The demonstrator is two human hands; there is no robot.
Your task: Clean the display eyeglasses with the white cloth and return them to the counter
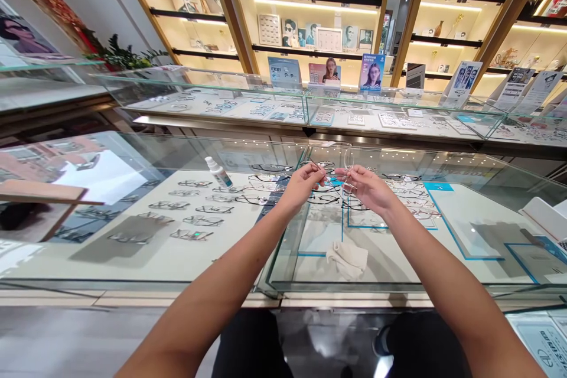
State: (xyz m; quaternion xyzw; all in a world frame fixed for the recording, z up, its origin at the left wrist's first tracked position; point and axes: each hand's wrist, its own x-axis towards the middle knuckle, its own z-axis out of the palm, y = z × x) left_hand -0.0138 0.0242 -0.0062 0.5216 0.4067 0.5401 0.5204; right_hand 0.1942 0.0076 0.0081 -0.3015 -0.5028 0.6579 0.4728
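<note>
Right hand [365,188] pinches clear glasses [349,157] narrowly between thumb and fingers, beyond the cloth [348,260]; their long axis seems to run away from it, lens facing unclear. Left hand [305,184], farther left beyond the cloth, has fingertips nearly together, its hold too small to tell.
</note>
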